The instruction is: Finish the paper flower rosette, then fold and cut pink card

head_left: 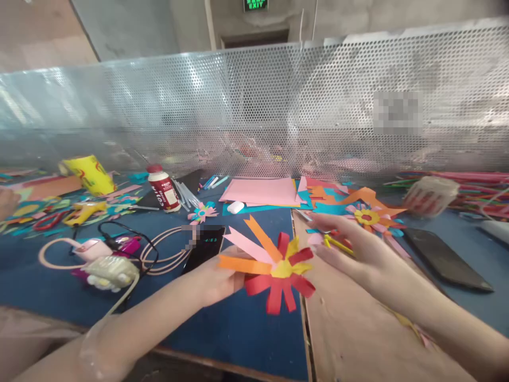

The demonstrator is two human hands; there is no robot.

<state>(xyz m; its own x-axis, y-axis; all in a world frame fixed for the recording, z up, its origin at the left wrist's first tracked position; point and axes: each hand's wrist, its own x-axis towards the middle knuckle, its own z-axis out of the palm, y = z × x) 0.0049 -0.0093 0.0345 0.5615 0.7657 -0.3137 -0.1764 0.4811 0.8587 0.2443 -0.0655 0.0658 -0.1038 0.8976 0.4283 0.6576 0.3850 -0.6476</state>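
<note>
My left hand point(226, 276) is closed on a paper flower point(280, 268), its fingertips hidden behind the petals. The flower has a yellow centre, curled red strips along the front and right, and straight orange and pink strips on the left. To the right of the flower, my right hand point(353, 246) is stretched over the table, fingers extended and apart from the flower. Under and beside those fingers lies a yellow-handled tool point(340, 245), partly covered; its kind is unclear. Beyond this hand sits a finished-looking flower point(368, 216) with a yellow centre.
Pink paper sheets point(262, 191) lie at the back before a perforated metal screen point(258, 106). Left are a red bottle point(164, 188), a yellow glue gun point(85, 212), tangled cables point(167, 249) and a phone point(204, 246). Another phone point(447, 260) lies right, near a paper cup point(431, 196).
</note>
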